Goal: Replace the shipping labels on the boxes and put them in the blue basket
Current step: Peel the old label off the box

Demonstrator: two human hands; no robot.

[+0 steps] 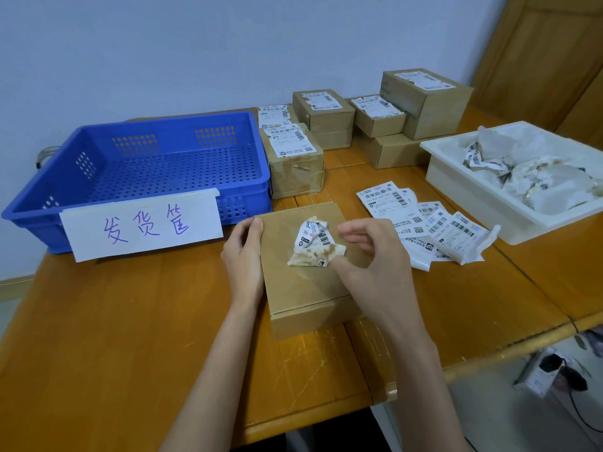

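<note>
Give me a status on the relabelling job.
Done: nothing in the blue basket; old labels fill the white tray. In hand: left hand steadies a box while the right hand peels its crumpled label. Left: fresh labels and the back boxes.

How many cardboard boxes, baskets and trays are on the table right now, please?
Cardboard boxes: 7
Blue basket: 1
White tray: 1
Total: 9
</note>
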